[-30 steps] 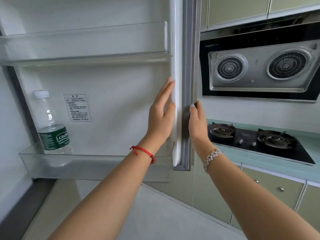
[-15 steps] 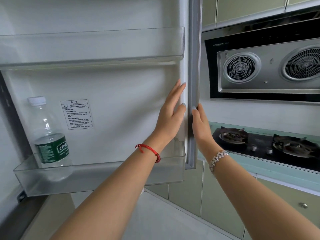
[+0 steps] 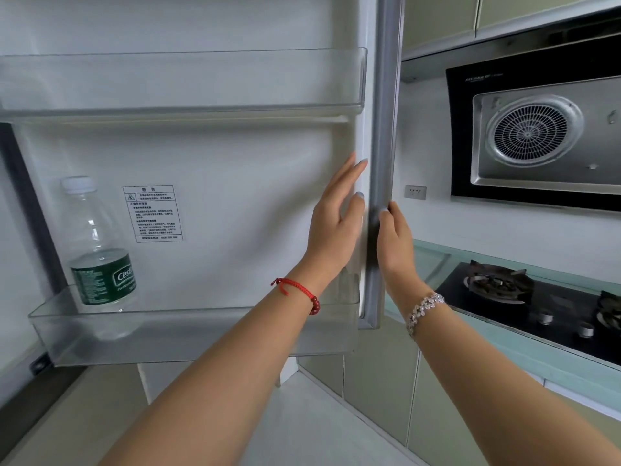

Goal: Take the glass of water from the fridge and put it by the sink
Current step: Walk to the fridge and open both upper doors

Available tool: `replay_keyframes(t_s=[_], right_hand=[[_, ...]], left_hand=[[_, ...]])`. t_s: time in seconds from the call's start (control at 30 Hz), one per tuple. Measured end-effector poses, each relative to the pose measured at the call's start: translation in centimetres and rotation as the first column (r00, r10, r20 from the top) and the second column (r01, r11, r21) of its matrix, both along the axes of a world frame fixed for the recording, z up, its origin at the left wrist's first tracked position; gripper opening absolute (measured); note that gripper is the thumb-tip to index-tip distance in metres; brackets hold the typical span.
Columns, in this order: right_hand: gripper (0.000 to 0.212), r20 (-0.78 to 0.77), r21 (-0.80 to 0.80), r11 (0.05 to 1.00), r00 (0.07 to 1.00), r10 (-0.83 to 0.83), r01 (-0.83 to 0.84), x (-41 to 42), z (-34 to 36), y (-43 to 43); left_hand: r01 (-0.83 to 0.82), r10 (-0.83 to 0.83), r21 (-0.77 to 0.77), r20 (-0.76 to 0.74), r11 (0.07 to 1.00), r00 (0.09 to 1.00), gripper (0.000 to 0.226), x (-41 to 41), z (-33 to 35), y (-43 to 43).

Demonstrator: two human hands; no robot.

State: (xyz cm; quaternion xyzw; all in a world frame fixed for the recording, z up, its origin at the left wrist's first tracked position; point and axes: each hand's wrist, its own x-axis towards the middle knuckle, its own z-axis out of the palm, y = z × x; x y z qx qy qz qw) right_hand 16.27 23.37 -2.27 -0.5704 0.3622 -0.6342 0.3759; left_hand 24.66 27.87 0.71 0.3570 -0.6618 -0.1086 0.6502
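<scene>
You are bracing the white, grey-edged fridge door (image 3: pixel 215 183): flat left hand (image 3: pixel 336 223) pressing inside, right hand (image 3: pixel 395 240) gripping its edge, likely swinging it wide; no glass visible.

Soft, even daylight fills the kitchen, leaving only faint shadows. The wide lens bows the fridge door (image 3: pixel 208 163) and range hood (image 3: pixel 537 139) near the edges, and glare dulls the hood's metal panel; the corners look slightly smeared.

head cam | faces forward, slightly down | close to open fridge door (image 3: pixel 208 156) | stove (image 3: pixel 524 297) at right
</scene>
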Motion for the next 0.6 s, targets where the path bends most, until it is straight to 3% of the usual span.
replay_keyframes(t_s=[0.17, 0.3, 0.43, 0.6], right_hand=[[0.043, 0.058, -0.041, 0.994, 0.994, -0.096, 0.098, 0.0, 0.5, -0.5], [0.038, 0.165, -0.27, 0.934, 0.967, -0.194, 0.233, 0.5, 1.4, 0.8], [0.033, 0.19, -0.442, 0.895, 0.981, 0.027, 0.061, 1.5, 2.9, 3.5], [0.031, 0.167, -0.392, 0.892, 0.936, 0.309, -0.224, 4.0, 4.4, 6.8]], left_hand=[[-0.039, 0.039, -0.027, -0.012, 0.999, 0.999, 0.052, -0.3, -0.2, -0.4], [-0.104, 0.099, -0.073, -0.068, 0.992, 0.993, 0.05, 0.1, 0.4, -0.3], [-0.184, 0.167, -0.077, -0.183, 0.98, 0.969, 0.046, 1.0, 1.5, 1.3], [-0.337, 0.295, -0.1, -0.295, 0.936, 0.909, 0.032, 3.8, 2.2, 5.0]])
